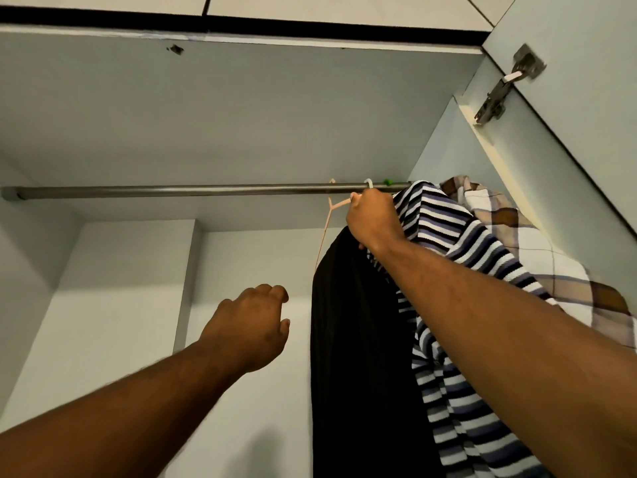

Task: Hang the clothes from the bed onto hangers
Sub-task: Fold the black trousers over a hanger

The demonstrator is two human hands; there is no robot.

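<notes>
Head view, looking up into the wardrobe (103,305). Right hand (372,219) was up at the rail (172,190), fingers curled tight round the neck of a white hanger (369,182), its hook over the rail right above the knuckles. Black garment (355,339) hung straight down below that hand, at the right end of the rail. Pink hanger (330,205) sat just left of the hand, hook on the rail, one arm running down to the black garment's top edge; could not tell which of the two hangers carried it. Striped shirt (444,222) hung just right of the black garment, touching it, partly behind the right forearm. Plaid shirt (510,229) was next, against the wardrobe's right wall. Small green hook (388,182) on the rail between the white hanger and the striped shirt. Left hand (251,326) was raised in open air left of the black garment, apart from it, fingers loosely curled, holding nothing. Door hinge (506,84) top right.
</notes>
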